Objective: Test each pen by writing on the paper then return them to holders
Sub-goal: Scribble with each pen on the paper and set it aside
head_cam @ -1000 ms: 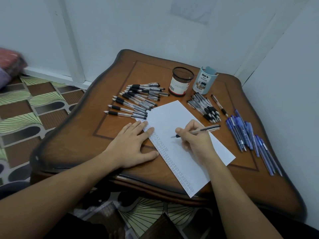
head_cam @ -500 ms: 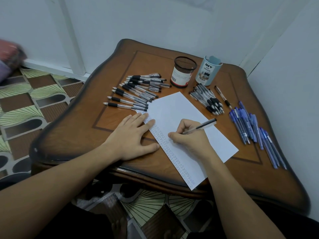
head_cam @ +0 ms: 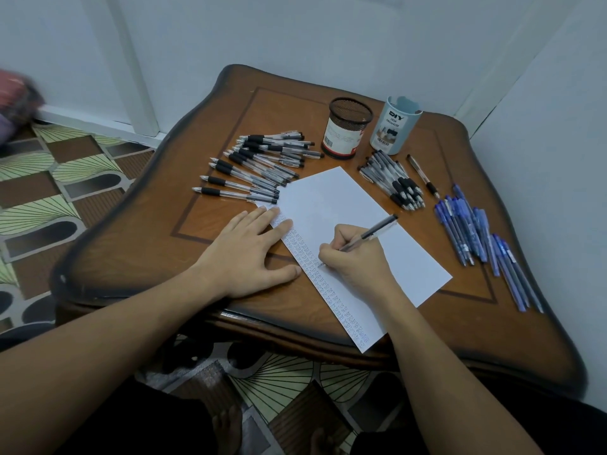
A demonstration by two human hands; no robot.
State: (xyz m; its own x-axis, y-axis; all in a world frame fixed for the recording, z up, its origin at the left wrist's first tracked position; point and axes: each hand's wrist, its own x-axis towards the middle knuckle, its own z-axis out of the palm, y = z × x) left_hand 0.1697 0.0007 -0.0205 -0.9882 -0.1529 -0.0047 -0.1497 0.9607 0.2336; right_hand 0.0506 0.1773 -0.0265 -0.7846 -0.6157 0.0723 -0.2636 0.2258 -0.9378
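Right grip (head_cam: 356, 264) is curled round a dark-capped pen (head_cam: 372, 234), its tip touching the paper (head_cam: 328, 198) at the column of small marks along the sheet's left edge. Beside it the left grip (head_cam: 249, 254) lies flat, fingers straight, pressing that edge and the table (head_cam: 460, 326). Behind the sheet stand 2 holders, a mesh cup (head_cam: 349, 126) and a pale blue cup (head_cam: 394, 128). Black-gripped pens (head_cam: 259, 165), a darker bunch (head_cam: 394, 182) and blue pens (head_cam: 473, 231) lie loose around them.

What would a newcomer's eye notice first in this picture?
On the table, the right hand writes with a pen on the white paper, and the left hand rests flat at its left edge. Around it lie heaps of pens: black pens behind the left hand, blue pens at the right.
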